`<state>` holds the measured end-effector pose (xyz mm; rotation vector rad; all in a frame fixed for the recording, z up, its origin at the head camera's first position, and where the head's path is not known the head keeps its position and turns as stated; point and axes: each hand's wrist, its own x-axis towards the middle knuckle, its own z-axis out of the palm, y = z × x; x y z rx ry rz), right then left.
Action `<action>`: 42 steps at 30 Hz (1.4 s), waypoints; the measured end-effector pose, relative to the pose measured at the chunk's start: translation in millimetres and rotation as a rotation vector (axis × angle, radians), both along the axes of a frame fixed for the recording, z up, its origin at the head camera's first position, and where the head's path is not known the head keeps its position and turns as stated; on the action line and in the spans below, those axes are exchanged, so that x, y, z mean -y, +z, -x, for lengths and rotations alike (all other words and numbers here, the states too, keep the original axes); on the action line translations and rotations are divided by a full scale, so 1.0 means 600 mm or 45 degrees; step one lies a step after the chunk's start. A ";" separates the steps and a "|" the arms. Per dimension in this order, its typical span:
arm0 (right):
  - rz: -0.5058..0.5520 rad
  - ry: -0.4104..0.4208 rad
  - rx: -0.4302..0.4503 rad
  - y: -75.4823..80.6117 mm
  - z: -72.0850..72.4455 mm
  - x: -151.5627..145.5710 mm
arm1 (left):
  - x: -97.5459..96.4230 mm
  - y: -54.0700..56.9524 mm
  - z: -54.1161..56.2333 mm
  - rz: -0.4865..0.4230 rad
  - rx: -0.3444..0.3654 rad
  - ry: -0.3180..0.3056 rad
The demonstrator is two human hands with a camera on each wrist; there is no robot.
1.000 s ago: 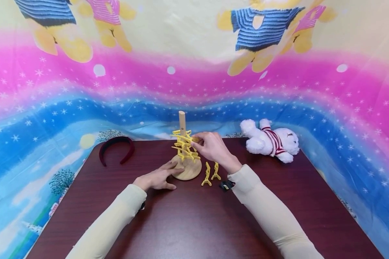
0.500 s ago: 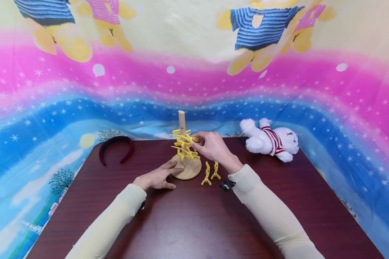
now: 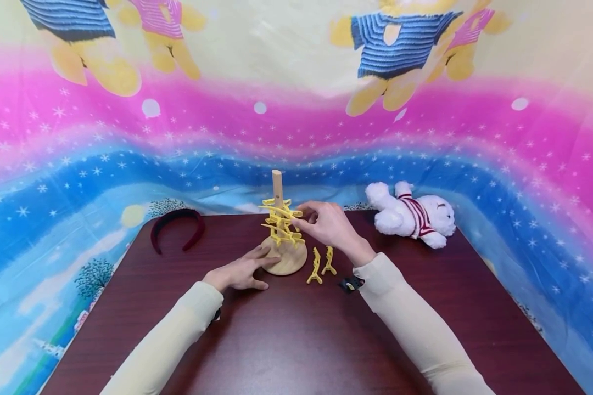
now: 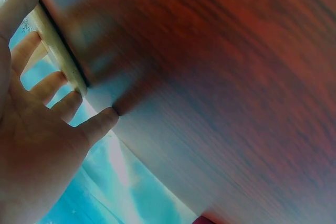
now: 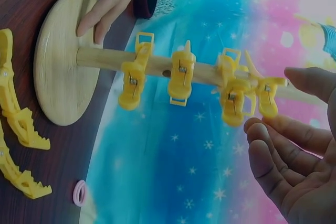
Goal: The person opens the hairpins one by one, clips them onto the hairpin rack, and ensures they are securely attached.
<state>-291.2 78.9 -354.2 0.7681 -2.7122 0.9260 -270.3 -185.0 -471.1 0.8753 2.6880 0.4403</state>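
Note:
A wooden stand with a round base [image 3: 291, 262] and an upright post [image 3: 277, 184] stands on the table, several yellow hair clips [image 3: 279, 219] clamped along the post. My left hand [image 3: 242, 270] rests with spread fingers on the base's left edge. My right hand [image 3: 328, 224] is at the right of the post, thumb and forefinger parted around the end of the uppermost clip [image 5: 268, 98]; any contact is slight. Two loose yellow hair clips [image 3: 321, 266] lie right of the base, their toothed ends also showing in the right wrist view.
A dark red headband [image 3: 196, 233] lies at the back left of the table [image 3: 286, 340]. At the back right lies a white plush bear [image 3: 407, 214] in a striped top. A pink ring-shaped band [image 5: 79, 193] shows in the right wrist view. A printed cloth [image 3: 296, 126] hangs behind.
My right thumb and forefinger have parted and drawn slightly right from the uppermost clip, which stays on the post. My left hand has not moved.

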 end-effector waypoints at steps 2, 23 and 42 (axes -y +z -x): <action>-0.002 -0.012 0.013 0.001 -0.001 -0.008 | 0.000 0.000 0.000 0.002 -0.003 -0.002; -0.009 -0.092 0.101 -0.075 0.005 -0.099 | 0.001 -0.003 -0.003 -0.018 -0.001 -0.001; -0.084 -0.169 0.285 -0.170 -0.010 -0.118 | -0.001 -0.004 -0.002 -0.010 -0.032 -0.013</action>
